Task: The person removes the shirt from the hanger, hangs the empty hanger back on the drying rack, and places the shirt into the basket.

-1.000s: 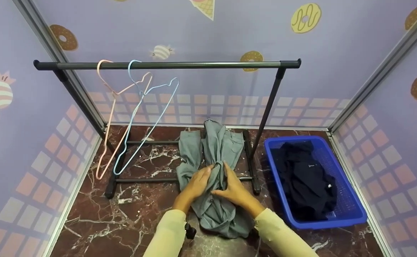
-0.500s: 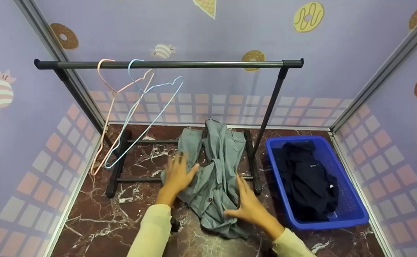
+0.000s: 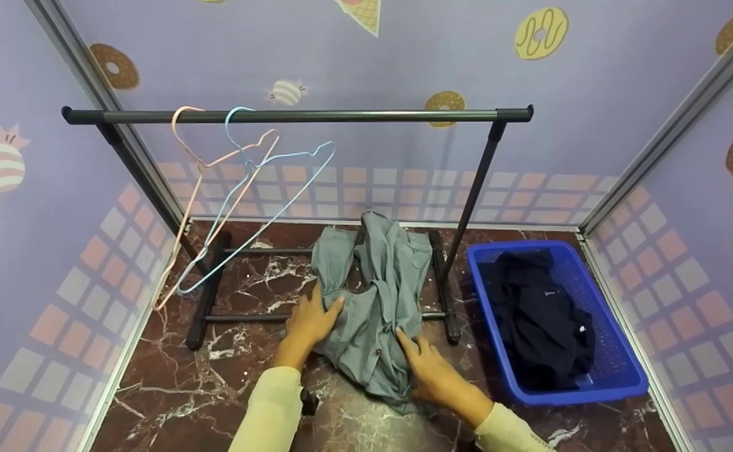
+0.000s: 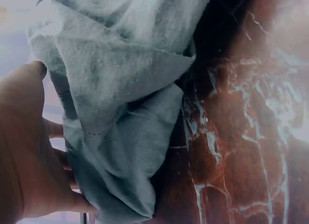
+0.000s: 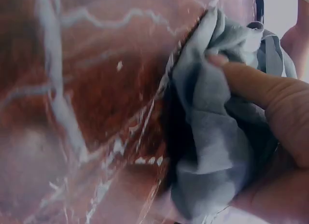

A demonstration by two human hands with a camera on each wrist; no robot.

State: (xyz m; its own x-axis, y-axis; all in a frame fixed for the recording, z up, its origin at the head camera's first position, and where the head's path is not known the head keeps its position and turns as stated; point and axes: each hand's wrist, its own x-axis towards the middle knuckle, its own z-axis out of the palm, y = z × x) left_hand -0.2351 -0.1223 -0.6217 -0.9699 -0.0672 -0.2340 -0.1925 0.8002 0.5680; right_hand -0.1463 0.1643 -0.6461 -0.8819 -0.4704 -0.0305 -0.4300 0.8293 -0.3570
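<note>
A crumpled grey shirt (image 3: 366, 320) with a button near its lower part lies on the floor, partly over the rack's base bars. My left hand (image 3: 309, 320) touches its left edge. In the left wrist view, the fingers (image 4: 55, 130) of that hand are spread along the cloth, partly behind it. At the lower right edge of the shirt is my right hand (image 3: 438, 373). The right wrist view shows it pinching a fold of the grey cloth (image 5: 212, 137), one digit laid over the top and the other fingers mostly hidden.
A black clothes rack (image 3: 341, 116) spans the back. On its left side hang a pink hanger (image 3: 193, 194) and a blue hanger (image 3: 278, 213). To the right stands a blue basket (image 3: 617, 358) with dark clothing (image 3: 542, 320) inside. Patterned walls enclose three sides.
Both hands have come off the shirt's middle and moved apart to its left and right edges. The bunched cloth has spread wider, and its lower edge has shifted. The hangers have swung slightly.
</note>
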